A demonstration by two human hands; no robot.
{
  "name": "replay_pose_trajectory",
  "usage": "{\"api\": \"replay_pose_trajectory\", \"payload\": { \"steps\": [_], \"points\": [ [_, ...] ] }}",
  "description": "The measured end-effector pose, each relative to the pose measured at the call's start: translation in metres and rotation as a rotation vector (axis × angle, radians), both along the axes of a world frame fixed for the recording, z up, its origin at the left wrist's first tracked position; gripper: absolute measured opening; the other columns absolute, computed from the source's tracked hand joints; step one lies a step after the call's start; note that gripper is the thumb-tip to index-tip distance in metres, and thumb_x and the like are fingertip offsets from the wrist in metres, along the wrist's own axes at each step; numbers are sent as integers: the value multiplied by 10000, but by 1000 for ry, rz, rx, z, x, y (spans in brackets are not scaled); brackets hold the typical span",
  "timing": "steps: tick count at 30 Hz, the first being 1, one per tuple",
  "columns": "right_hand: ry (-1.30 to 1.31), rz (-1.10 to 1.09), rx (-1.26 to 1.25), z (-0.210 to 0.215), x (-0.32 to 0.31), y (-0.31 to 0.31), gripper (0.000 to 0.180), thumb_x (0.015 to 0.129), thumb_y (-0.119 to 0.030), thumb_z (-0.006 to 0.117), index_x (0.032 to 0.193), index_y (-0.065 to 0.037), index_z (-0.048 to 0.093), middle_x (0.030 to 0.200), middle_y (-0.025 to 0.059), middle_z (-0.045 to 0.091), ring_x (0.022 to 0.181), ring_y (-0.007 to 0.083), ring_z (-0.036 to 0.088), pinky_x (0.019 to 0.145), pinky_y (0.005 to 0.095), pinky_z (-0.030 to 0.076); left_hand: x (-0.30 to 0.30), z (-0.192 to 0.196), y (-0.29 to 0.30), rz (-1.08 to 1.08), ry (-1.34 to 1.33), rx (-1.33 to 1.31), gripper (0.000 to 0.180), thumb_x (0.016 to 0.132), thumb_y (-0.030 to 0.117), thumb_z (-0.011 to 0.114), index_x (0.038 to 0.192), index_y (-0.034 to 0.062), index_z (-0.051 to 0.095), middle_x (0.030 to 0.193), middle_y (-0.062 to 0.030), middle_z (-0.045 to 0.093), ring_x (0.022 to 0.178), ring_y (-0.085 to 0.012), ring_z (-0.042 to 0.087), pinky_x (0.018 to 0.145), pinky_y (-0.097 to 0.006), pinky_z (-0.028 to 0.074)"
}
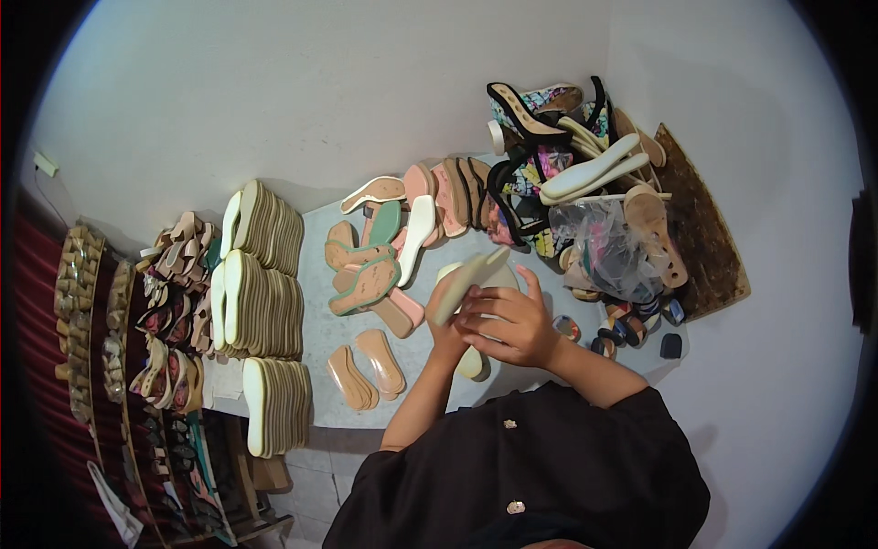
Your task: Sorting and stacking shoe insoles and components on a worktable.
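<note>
Above the table, a pale cream-green shoe sole (468, 285) is held up and tilted. My left hand (446, 340) is closed on its lower part, with most of its fingers hidden behind it. My right hand (514, 322) is closed on the sole's right edge, its fingertips pressed there and its thumb raised. Behind the hands, more pale sole pieces show only in part. A cream sole (470, 363) lies below my wrists. To the left are thin tan insoles (380, 362) in two small piles.
Tall stacks of cream soles (265, 302) stand along the left of the grey table (315, 256). Green, pink and white insoles (384, 224) lie at the middle. Floral wedge pieces (530, 174), a clear plastic bag (608, 242) and a brown board (709, 238) crowd the right. Shelves (128, 366) stand far left.
</note>
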State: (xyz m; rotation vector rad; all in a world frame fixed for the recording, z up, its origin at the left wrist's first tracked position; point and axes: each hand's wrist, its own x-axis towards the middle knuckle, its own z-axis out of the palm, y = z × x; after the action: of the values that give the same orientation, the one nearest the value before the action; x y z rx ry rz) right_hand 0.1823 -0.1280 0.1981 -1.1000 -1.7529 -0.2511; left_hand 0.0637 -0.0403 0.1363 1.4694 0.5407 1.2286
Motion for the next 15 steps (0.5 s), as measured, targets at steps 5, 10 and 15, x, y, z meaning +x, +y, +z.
{"api": "replay_pose_trajectory", "payload": {
  "steps": [5,10,15],
  "points": [
    [317,-270,-435,-37,18,0,366,722,-324,690,1023,-121,644,1206,98,503,1173,271,415,1017,480,196,-24,18,1,193,137,-148,299,832,161,654,1025,-43,553,955,-89,600,873,-157,570,767,-282,455],
    [377,-190,-836,-116,20,-8,283,776,-395,632,966,-193,685,1166,40,525,1235,247,309,1007,494,136,-38,-24,16,120,248,-283,446,825,160,662,1163,-39,451,947,-106,604,859,-164,580,773,-289,465],
    [381,-130,-1070,-164,-19,-19,243,781,-351,608,944,-192,692,1079,-33,551,1158,205,378,964,444,182,-35,-71,17,119,291,-390,588,868,144,598,1311,-52,265,1145,-213,536,1028,-205,547,827,-292,459]
  ]
}}
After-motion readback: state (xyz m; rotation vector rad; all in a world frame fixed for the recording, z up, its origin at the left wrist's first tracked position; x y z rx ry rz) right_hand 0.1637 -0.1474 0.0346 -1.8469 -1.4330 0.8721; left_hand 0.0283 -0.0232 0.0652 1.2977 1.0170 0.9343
